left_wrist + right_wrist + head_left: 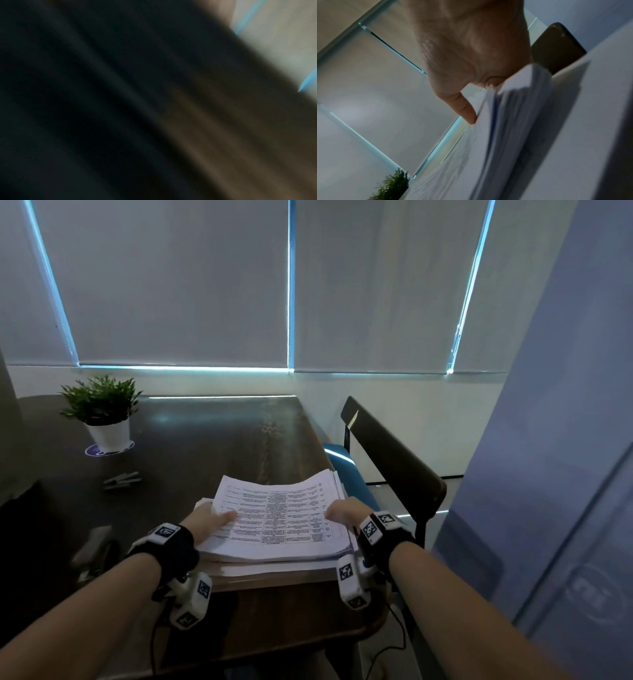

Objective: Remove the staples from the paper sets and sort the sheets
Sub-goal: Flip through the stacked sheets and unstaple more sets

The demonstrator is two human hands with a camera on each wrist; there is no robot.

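Both hands' (209, 520) (346, 513) fingers clamp the paper stack (281, 518); its printed table is unreadable.

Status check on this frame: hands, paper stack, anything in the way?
Left hand and right hand grip the paper stack by its sides, thumbs on top. Stack on desk, no staple visible. Grey tool lies apart, left.

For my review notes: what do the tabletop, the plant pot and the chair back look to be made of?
Tabletop: dark wood or wood veneer, semi-gloss; grain streaks and window reflections show.
Plant pot: white, smooth, probably ceramic or plastic; the look leaves it open.
Chair back: dark brown, smooth, with a small highlight; possibly moulded plywood or plastic.
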